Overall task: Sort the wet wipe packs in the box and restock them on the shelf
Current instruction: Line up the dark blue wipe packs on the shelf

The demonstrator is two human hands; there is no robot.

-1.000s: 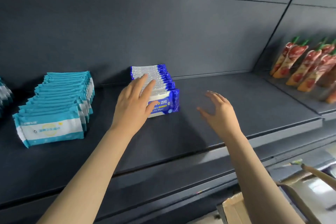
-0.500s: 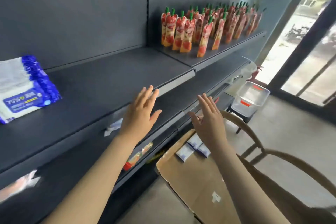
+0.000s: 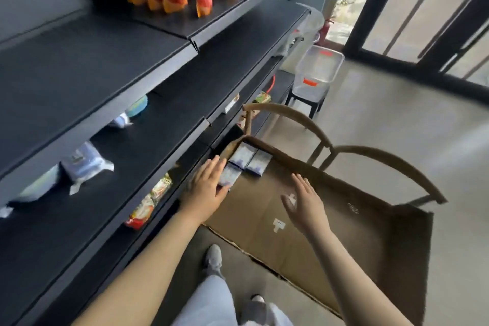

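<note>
My view has swung down from the shelf (image 3: 79, 61), left of the cardboard box (image 3: 357, 241), to the box itself, where three white-and-purple wet wipe packs (image 3: 251, 160) lie in its far left corner. A second ago my left hand (image 3: 205, 188) rested on the blue row on the shelf. Now it reaches into the box, fingers straight, lying over the nearest pack (image 3: 229, 174), though I cannot tell whether it presses down. My right hand (image 3: 304, 202) hovers spread above the box's bare floor, holding nothing. Half a second ago both hands were only approaching the box. I read this as the next pickup beginning, with restocking unfinished while packs remain inside.
</note>
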